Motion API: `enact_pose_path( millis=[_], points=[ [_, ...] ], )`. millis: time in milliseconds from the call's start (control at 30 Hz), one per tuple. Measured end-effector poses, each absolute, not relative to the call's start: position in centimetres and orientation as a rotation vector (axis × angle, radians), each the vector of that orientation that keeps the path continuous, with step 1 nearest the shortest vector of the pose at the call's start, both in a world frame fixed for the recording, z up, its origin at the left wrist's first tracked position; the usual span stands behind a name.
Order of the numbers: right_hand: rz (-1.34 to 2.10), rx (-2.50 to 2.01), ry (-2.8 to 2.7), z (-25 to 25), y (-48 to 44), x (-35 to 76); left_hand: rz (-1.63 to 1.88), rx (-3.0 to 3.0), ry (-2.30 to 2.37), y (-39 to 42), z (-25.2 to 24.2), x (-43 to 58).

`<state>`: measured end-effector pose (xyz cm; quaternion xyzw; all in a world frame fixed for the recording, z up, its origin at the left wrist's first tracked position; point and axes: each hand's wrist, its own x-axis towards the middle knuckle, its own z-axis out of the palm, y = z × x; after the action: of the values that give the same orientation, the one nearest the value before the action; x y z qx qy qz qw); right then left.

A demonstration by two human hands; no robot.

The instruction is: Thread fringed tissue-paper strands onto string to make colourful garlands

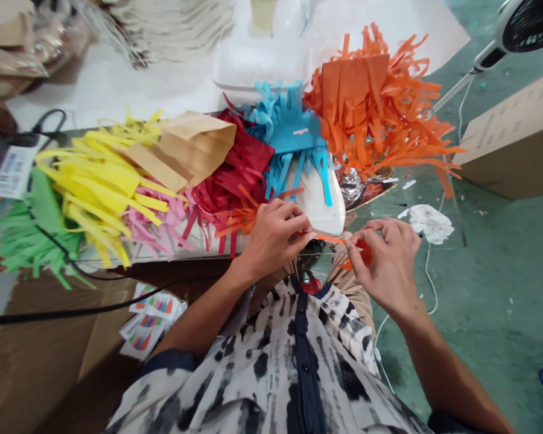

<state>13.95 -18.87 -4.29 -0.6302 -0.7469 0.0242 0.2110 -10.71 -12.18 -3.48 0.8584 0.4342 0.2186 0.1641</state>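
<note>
My left hand [274,235] pinches one end of a thin orange paper strip [330,239] just above my lap. My right hand [384,259] is closed on the strip's other end, with more orange paper [359,256] bunched in its palm. Loose orange strips [235,220] fan out behind my left hand. On the table ahead lie heaps of fringed paper: orange [375,108], blue [289,129], red [235,175], pink [156,226], yellow [102,181] and green [29,232].
A brown paper bag [192,144] rests on the yellow and red heaps. White foam trays [260,63] sit behind. A cardboard box [520,138] and a fan [525,27] stand at right on the green floor. Printed cards [151,319] and a black cable [72,310] lie lower left.
</note>
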Motion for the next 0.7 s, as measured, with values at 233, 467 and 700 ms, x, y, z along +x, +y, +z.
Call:
enact_pose_path(
  millis=[233,467,700],
  points=[
    [-0.010,-1.815,-2.065,-4.1,-18.7,13.2,0.542,2.346,1.359,-12.2,-2.7,-10.1],
    [-0.110,-1.693,-2.069,-5.2,-19.4,13.5,0.712,2.736,0.965,-13.0,-4.2,-9.7],
    [-0.280,-1.500,-2.192,-6.0,-21.0,12.8,0.799,2.818,0.998,-16.9,-4.8,-9.9]
  ],
)
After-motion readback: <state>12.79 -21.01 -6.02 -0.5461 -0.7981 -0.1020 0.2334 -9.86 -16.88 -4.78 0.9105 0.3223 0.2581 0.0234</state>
